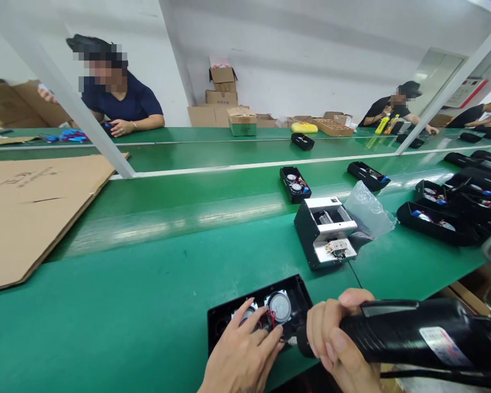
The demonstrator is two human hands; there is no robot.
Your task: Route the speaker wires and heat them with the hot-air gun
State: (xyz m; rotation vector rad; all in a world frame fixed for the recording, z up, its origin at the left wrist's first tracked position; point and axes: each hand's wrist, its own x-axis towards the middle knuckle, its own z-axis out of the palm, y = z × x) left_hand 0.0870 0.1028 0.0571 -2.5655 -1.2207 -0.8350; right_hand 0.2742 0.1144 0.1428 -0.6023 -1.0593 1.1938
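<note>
My right hand [335, 344] was clenched around the black electric screwdriver [413, 335], whose long axis lay nearly level, running from the right edge of view leftward, its nose pointing left at the open black speaker housing [257, 316] near the front edge of the tabletop [147, 305]. My left hand [245, 355] lay flat and unclenched on that housing, fingers [251, 322] spread over the near part of it, gripping nothing. The housing's long side ran left to right, tilted a little up toward the right, with two round silver speaker drivers [279, 307] facing up and red wires between them.

The screwdriver's tip was hidden between my hands, so I could not tell where it touched. Its rear end was cut off at the right edge, and my wrists at the bottom edge.

The tabletop was a green belt-like surface. Farther back stood a small black and silver machine [325, 232] beside a clear plastic bag [370, 210], more black housings [437, 221] to the right, and a cardboard sheet [33, 207] at left. Across the line a person in a dark shirt [123, 103] sat before a white wall and stacked cardboard boxes [223, 90].
</note>
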